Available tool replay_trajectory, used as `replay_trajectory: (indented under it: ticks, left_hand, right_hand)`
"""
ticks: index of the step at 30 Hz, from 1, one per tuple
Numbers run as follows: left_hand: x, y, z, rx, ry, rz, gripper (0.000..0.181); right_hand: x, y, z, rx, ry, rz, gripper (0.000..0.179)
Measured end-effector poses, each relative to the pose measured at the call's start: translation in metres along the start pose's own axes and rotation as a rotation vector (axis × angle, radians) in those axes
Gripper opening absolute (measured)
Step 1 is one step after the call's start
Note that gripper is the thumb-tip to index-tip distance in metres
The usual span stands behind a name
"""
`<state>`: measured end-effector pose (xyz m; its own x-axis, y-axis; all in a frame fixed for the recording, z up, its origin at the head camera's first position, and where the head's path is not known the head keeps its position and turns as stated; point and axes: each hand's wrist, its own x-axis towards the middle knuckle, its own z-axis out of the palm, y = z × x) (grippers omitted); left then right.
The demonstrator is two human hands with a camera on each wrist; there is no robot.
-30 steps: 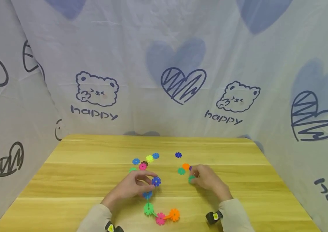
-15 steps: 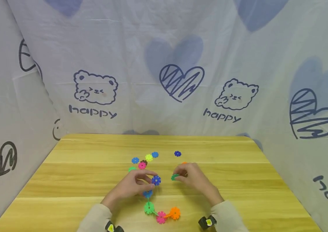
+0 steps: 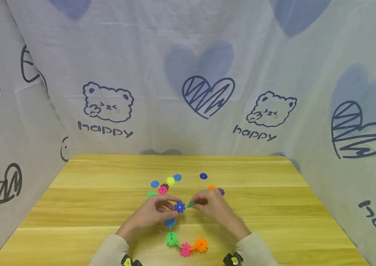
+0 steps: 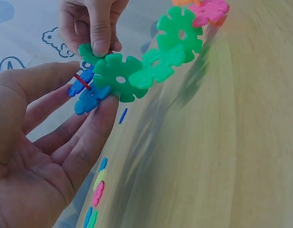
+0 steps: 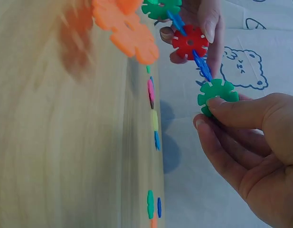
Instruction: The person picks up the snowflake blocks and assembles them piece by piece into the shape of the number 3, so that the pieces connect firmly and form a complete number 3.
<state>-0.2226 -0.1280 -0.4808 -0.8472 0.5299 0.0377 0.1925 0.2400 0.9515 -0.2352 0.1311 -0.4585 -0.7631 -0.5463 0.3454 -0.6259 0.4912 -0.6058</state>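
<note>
My left hand (image 3: 152, 211) grips a chain of snowflake-shaped plastic discs, held up over the table. At its upper end are a dark blue disc (image 3: 179, 207) and a red disc (image 5: 190, 43), then a lighter blue disc (image 4: 91, 99). Green discs, a pink disc (image 3: 185, 250) and an orange disc (image 3: 202, 245) make up the chain's near end. My right hand (image 3: 215, 208) pinches a loose green disc (image 5: 215, 96) between thumb and fingers. Its slotted rim is right at the dark blue disc's edge in the right wrist view.
Behind my left hand lie loose discs: blue (image 3: 155, 184), pink (image 3: 162, 190), yellow (image 3: 170, 181) and others. A dark blue one (image 3: 203, 176) lies farther back; orange (image 3: 212, 187) and purple (image 3: 221, 191) ones lie behind my right hand. A printed white curtain (image 3: 161, 122) surrounds the wooden table (image 3: 257, 177).
My right hand has carried the green disc leftward, from the right-hand loose discs to the chain's dark blue end, turning it edge-on. My left hand has stayed nearly still with the chain.
</note>
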Motion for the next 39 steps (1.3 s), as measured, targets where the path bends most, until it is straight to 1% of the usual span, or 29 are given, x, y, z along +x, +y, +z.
replay_trajectory:
  ticks: [8,14,20,24,32,35,39]
  left_hand:
    - [-0.0013,0.0011,0.0007,-0.005,0.003,-0.017,0.048]
    - [-0.0023,0.0019,0.0012,-0.012,0.002,-0.022,0.047]
    - [-0.0016,0.0006,0.0019,-0.022,-0.001,-0.015,0.044]
    - [-0.0021,0.0006,0.0014,-0.013,0.004,-0.007,0.044]
    - [-0.0025,-0.0003,0.0002,0.028,0.032,0.012,0.043]
    - [-0.0028,-0.0004,0.0002,0.038,0.029,0.02,0.045]
    - [-0.0043,0.0009,-0.0009,0.047,0.039,0.035,0.044]
  right_hand:
    - [0.0007,-0.0013,0.0028,-0.04,0.001,-0.036,0.015]
    - [0.001,-0.0031,0.0041,-0.052,-0.004,-0.041,0.014]
    - [0.0006,-0.0048,0.0076,-0.038,-0.008,-0.032,0.012]
    - [-0.0002,-0.0051,0.0083,-0.03,-0.007,-0.026,0.013]
    - [-0.0029,-0.0038,0.0074,0.013,-0.009,0.047,0.005]
    - [-0.0033,-0.004,0.0082,0.023,-0.012,0.038,0.005]
    - [-0.0033,-0.0059,0.0101,0.043,-0.008,0.012,0.005]
